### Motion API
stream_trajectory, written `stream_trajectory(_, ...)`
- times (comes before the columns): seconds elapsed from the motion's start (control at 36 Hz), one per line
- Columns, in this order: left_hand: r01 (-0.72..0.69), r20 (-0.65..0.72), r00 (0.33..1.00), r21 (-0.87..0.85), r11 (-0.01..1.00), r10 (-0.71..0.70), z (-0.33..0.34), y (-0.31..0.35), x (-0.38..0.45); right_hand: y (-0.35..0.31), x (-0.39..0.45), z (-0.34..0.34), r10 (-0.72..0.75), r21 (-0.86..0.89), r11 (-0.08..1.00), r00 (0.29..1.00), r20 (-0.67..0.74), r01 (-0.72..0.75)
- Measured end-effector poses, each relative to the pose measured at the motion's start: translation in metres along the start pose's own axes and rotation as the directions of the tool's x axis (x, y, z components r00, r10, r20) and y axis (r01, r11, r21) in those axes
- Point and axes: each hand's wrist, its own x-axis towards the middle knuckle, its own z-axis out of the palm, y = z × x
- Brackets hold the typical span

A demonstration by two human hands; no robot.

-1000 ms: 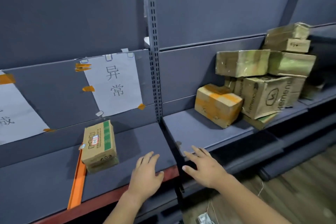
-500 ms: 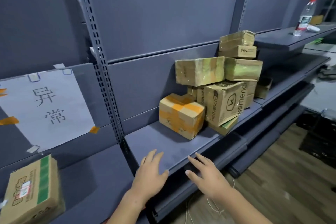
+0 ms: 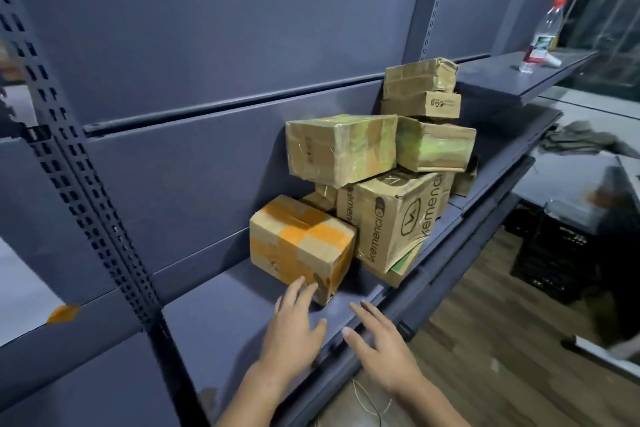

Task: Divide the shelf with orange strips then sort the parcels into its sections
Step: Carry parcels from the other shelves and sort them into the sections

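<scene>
Grey metal shelf runs left-near to right-far, backed by grey panels. Directly on it: orange-taped parcel nearest, flat on deck. Right of it, printed carton tilted, propped on flat green-edged parcel at shelf front edge. More parcels stacked above, behind. Upper shelf far right carries water bottle, upright.

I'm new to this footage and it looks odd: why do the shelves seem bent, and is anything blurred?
Head view: the wide-angle lens bows the shelf and its slotted upright; the far right edge smears; glossy tape on the top parcels catches glare; both hands stay fairly sharp.
</scene>
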Motion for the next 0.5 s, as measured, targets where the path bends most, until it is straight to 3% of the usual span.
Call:
stream_trajectory(0.25, -0.056, -0.135, 0.989, 0.049, 0.997, 0.062, 0.007, 0.030, 0.062, 0.019, 0.050, -0.022, -0.020, 0.169, 0.985, 1.000, -0.018, 0.023)
stream_trajectory(0.39, 0.056, -0.189, 0.982, 0.222, 0.974, -0.013, 0.018, 0.041, 0.084, 0.030, 0.084, -0.033, -0.054, 0.258, 0.965, 0.998, 0.021, 0.047)
stream_trajectory(0.5, 0.185, -0.364, 0.928, 0.250, 0.951, -0.084, 0.030, 0.039, 0.085, 0.035, 0.105, -0.041, -0.081, 0.298, 0.953, 0.993, 0.083, 0.052)
